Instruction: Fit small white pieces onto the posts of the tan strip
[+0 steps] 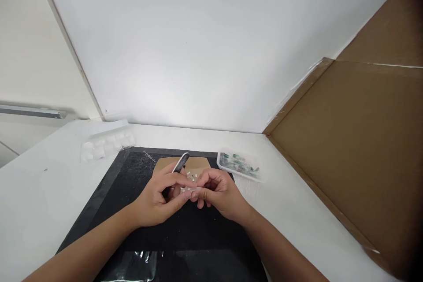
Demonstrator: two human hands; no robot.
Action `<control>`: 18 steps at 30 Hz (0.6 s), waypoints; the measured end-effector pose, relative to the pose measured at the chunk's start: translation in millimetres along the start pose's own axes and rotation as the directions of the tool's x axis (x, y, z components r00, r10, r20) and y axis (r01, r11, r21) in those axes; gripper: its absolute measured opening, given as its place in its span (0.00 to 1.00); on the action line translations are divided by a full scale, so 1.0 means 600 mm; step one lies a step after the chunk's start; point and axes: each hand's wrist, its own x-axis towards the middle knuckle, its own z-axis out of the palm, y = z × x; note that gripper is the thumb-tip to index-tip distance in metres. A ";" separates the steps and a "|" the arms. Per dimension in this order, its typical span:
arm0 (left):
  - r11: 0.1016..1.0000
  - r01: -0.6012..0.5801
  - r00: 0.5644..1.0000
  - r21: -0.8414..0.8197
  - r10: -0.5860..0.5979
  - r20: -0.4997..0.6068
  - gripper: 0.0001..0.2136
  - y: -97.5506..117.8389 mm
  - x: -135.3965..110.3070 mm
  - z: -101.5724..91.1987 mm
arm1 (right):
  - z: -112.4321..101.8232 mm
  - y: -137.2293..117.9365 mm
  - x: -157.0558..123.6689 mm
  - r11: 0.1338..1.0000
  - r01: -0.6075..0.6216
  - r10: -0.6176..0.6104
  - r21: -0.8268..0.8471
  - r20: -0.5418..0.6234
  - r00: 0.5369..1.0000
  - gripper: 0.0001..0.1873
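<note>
My left hand is closed, its thumb and index finger pinching one side of a small clear piece. A slim black stick with a white edge and rounded end, like a nail file, pokes up from between its fingers. My right hand meets it at the fingertips, closed on the other side of the clear piece. The fingers largely hide the piece, so its exact kind cannot be made out. Small white bits lie just behind the fingertips, on a brown cardboard sheet.
A black mat covers the middle of the white table. At the right stands a clear tray holding several green pieces. A clear compartment case sits back left. A white wall and brown cardboard panel border the table.
</note>
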 end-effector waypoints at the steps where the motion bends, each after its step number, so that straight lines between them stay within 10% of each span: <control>1: 1.000 -0.004 1.000 0.002 0.004 -0.002 0.09 0.001 0.001 -0.001 | 0.000 -0.001 -0.001 1.000 -0.005 0.005 -0.005 0.002 1.000 0.17; 18: 0.959 0.267 0.958 0.098 -0.253 -0.133 0.09 -0.004 -0.001 0.007 | -0.002 -0.009 -0.006 0.960 0.170 -0.175 -0.222 -0.002 0.985 0.11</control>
